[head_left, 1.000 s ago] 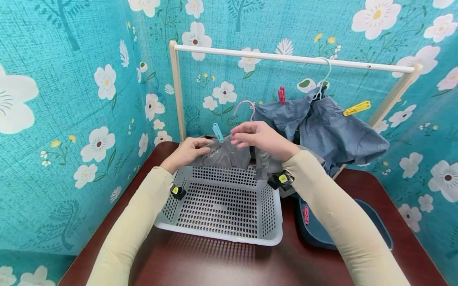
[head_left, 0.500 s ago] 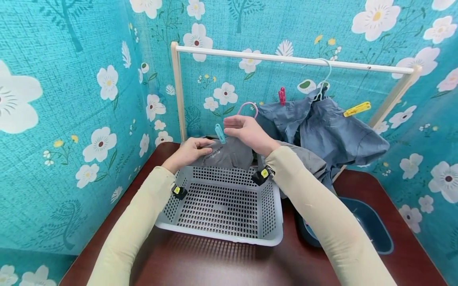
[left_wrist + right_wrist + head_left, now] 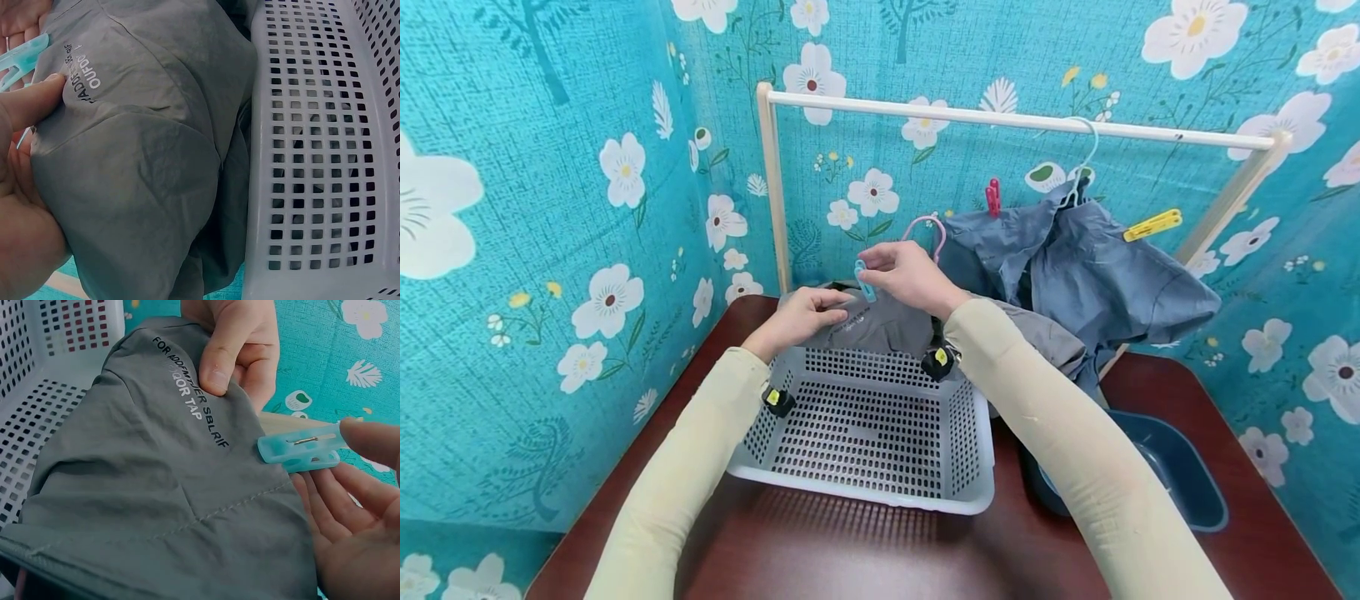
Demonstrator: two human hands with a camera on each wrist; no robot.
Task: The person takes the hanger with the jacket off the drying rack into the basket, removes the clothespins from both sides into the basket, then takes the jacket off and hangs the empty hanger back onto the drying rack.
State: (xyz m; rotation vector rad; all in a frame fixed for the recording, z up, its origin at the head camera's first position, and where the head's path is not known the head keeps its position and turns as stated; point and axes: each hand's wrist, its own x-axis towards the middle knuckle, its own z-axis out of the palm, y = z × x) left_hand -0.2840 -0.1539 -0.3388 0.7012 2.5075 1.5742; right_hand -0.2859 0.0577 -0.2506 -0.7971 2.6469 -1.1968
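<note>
My left hand (image 3: 797, 321) pinches the upper edge of a grey garment (image 3: 887, 327) with printed lettering, thumb on the front in the right wrist view. A light blue clothespin (image 3: 300, 445) is clipped on that edge, to the right of the left thumb. At the clothespin's outer end, my right hand (image 3: 912, 275) pinches it, thumb on one arm and fingers behind. The hook of a pink hanger (image 3: 942, 236) rises behind the right hand; the rest of the hanger is hidden.
A grey-white perforated basket (image 3: 865, 497) stands in front of the garment. Behind is a rack with a white bar (image 3: 887, 108). A blue garment (image 3: 1105, 275) hangs there with a red clothespin (image 3: 992, 200) and a yellow clothespin (image 3: 1152, 225). A dark blue tub (image 3: 1213, 500) sits at right.
My right hand has moved left and down to the light blue clothespin and now pinches its end. The left hand stays on the grey garment's edge.
</note>
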